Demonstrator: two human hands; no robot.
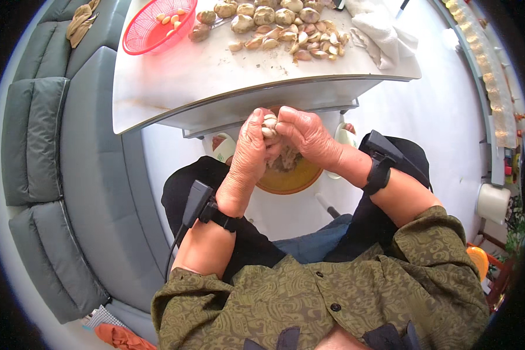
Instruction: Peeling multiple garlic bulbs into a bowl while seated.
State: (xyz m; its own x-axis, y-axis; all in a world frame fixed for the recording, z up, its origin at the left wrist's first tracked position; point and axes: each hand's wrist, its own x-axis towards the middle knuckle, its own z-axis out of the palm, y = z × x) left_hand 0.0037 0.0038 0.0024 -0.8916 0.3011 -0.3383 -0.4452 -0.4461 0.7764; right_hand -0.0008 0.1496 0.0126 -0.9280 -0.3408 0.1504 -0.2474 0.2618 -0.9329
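Observation:
Between my two hands, just in front of the table's near edge, is a garlic bulb (pixel 269 125). My left hand (pixel 251 143) wraps around it from the left, fingers closed. From the right, my right hand (pixel 310 135) pinches at the bulb's side with bent fingers. Some of the fingertips are hidden behind the hands. Below them on the floor sits an orange-yellow basin (pixel 290 185), with papery garlic skins (pixel 284 158) inside. Several whole garlic bulbs (pixel 242 24) and a pile of loose garlic cloves (pixel 316 45) lie on the tabletop.
A red mesh basket (pixel 135 36) with several peeled cloves stands at the left of the white table (pixel 157 81). A whitish cloth (pixel 379 36) lies at its right corner. On the left runs a grey sofa (pixel 102 151). Both wrists carry strapped black devices, the left one with a cable.

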